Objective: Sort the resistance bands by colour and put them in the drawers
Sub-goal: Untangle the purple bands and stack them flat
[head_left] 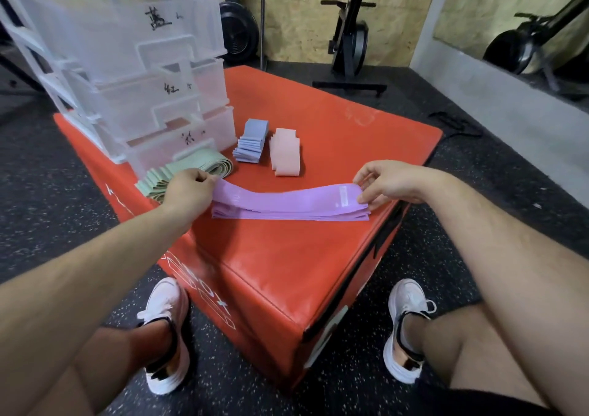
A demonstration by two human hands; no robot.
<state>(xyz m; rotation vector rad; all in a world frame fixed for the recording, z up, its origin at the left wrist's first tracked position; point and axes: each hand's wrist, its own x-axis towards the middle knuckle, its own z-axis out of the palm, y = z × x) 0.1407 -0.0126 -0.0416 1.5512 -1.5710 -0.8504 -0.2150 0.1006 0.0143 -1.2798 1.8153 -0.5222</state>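
A red box carries a clear drawer unit at its far left; purple bands lie stacked near the front edge, green bands, pink bands and blue bands behind; left hand and right hand each pinch one end of the top purple band.

Person's in white sneakers, left sneaker and right sneaker. Both have white laces, black lining round the ankle opening and a shiny coppery patch at the heel. Black shorts peek in at bottom right. Left hand and right hand are bare, forearms and legs too.
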